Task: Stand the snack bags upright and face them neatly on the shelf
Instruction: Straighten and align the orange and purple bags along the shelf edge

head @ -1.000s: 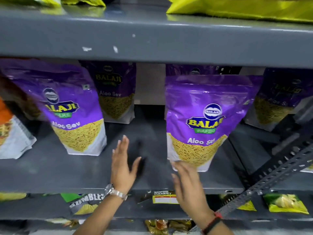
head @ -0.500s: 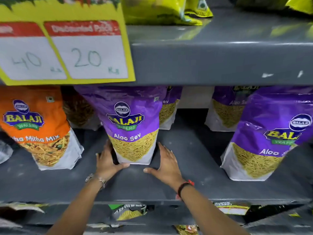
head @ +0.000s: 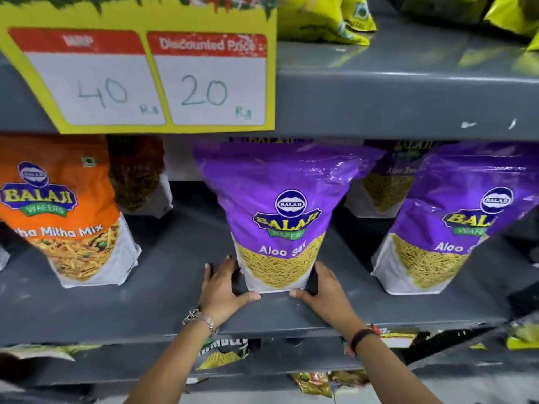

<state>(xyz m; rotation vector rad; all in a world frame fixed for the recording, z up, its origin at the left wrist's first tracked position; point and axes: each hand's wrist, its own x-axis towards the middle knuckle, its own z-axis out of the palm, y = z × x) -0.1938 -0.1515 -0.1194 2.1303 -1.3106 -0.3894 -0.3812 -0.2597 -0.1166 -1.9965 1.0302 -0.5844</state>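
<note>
A purple Aloo Sev bag [head: 280, 211] stands upright in the middle of the grey shelf [head: 175, 304], label facing me. My left hand [head: 223, 287] presses its lower left side and my right hand [head: 323, 290] its lower right side, thumbs at the bag's front bottom edge. A second purple Aloo Sev bag [head: 455, 223] stands to the right, leaning slightly. An orange Mitha Mix bag [head: 64, 217] stands to the left. More purple bags [head: 390, 182] sit behind, partly hidden.
A yellow price card [head: 151, 74] reading 40 and 20 hangs from the upper shelf edge [head: 408, 103]. Yellow-green bags [head: 323, 18] lie on the upper shelf. Other snack packs [head: 221, 352] fill the lower shelf. A dark bag [head: 137, 176] stands behind the orange one.
The view has shifted left along the shelf. Both hands left the right purple bag, went to the middle one, and closed in on its base; the bag has come forward.
</note>
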